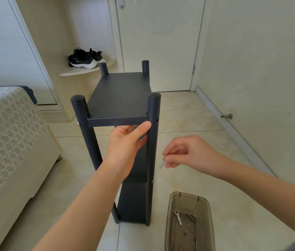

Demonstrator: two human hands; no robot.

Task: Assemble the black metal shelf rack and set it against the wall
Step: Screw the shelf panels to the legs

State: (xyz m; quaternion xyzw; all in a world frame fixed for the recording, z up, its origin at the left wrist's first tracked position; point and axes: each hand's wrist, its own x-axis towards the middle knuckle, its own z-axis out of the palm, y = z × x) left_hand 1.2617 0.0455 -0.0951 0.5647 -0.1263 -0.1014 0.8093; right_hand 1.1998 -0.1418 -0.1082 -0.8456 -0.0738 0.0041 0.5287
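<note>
**Person steadying an upright black shelf rack, screw in the other hand**

The black metal shelf rack [121,95] stood upright on the pale tiled floor [197,115], between a bed [7,133] on the left and a wall on the right, touching neither. Four round posts rose above its top shelf, with lower shelves beneath.

The left grip [126,140], a bare hand, held the rack just under the top shelf's front edge. Its thumb lay along the lip and touched the front right post. Its fingers were hidden under the shelf.

The right grip [188,153] hung to the right of that post, apart from the rack, and pinched a small silver screw [162,163] in its fingertips.

A smoky plastic tray [186,193] sat on the floor near the rack's foot, holding a small wrench [178,217] and loose hardware. Black sneakers [84,58] rested on a corner ledge beyond, beside a closed door [161,42].
</note>
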